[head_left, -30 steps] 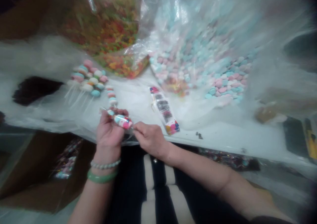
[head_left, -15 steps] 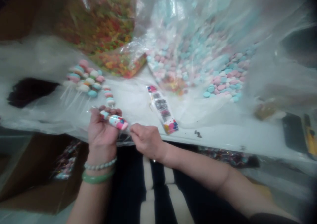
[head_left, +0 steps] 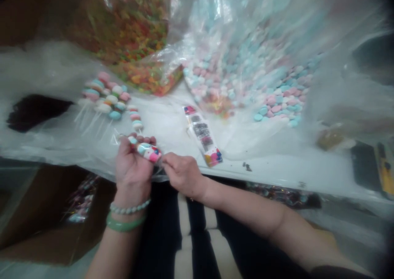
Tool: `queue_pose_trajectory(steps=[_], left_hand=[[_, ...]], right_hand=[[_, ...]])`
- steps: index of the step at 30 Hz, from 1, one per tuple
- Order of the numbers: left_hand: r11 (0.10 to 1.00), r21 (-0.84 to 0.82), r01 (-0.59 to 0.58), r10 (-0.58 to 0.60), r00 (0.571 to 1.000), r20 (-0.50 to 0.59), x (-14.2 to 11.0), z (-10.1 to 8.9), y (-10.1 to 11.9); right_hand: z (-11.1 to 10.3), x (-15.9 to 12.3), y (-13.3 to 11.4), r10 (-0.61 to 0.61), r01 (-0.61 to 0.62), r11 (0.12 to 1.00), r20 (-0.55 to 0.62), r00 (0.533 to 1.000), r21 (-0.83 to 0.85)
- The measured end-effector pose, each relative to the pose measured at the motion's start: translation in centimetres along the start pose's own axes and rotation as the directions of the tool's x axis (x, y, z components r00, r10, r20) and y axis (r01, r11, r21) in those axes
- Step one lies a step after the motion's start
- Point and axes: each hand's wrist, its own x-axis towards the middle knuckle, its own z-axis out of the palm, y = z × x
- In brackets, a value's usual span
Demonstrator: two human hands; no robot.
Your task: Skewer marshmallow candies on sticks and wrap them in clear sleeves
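Note:
My left hand point(head_left: 135, 160), palm up, has its fingers curled round a candy skewer point(head_left: 149, 151) in a printed clear wrapper. Pastel candies show through the wrapper, and its printed end points toward my other hand. My right hand point(head_left: 181, 172) is closed in a pinch at that end of the wrapper, by the stick. Just beyond my left fingers lies one unwrapped candy skewer point(head_left: 135, 118). A pile of unwrapped candy skewers point(head_left: 107, 96), sticks toward me, rests behind it to the left. A flat printed wrapper point(head_left: 201, 135) lies on the table to the right.
Clear bags of orange-green gummies point(head_left: 144, 44) and pastel candies point(head_left: 283, 98) stand at the back of the white table point(head_left: 264, 151). A dark bundle point(head_left: 38, 112) is at left. Below the edge, an open carton point(head_left: 46, 238) contains wrapped candies point(head_left: 81, 201). A yellow cutter point(head_left: 386, 168) lies far right.
My left hand has shifted slightly right with the wrapped candy skewer, closer to my right hand. My right hand stays almost in place, still pinching the wrapper end.

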Motion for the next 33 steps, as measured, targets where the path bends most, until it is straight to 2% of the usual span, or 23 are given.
queue_pose_trajectory(steps=[3,7,14,17,21,26,29,33], left_hand=[[1.000,0.013,-0.005,0.005,1.000,-0.024,-0.1,0.4,-0.4],[1.000,0.001,-0.027,0.027,0.999,-0.037,0.4,0.1,0.5],[0.990,0.079,-0.114,0.111,0.993,0.047,1.3,-1.0,1.5],[0.990,0.077,-0.122,0.119,0.992,0.038,1.2,-0.8,1.2],[0.994,0.068,-0.088,0.085,0.995,0.044,0.6,-0.2,-0.1],[0.988,0.153,0.032,-0.050,0.992,0.116,-0.2,-0.2,-2.2],[0.983,0.167,0.081,-0.096,0.992,0.084,0.2,-0.5,-2.1],[0.980,0.198,0.032,-0.054,0.993,0.106,0.6,-0.8,-1.4]], right_hand=[[-0.1,0.0,0.1,0.030,-0.029,0.997,-0.018,0.999,0.068],[-0.4,-0.1,-0.1,0.034,-0.033,0.998,-0.007,0.999,0.060],[-0.4,0.1,-0.3,0.051,-0.053,0.996,0.028,0.998,0.069],[-0.5,0.2,-0.3,0.065,-0.069,0.992,0.034,0.997,0.107],[-0.2,0.4,0.0,0.100,-0.101,0.971,0.017,0.995,0.215],[-0.3,0.7,0.8,0.186,-0.159,0.923,-0.044,0.982,0.351],[-0.9,0.6,1.4,0.165,-0.134,0.930,-0.066,0.984,0.341],[-1.6,0.6,1.6,0.152,-0.123,0.954,-0.088,0.984,0.273]])
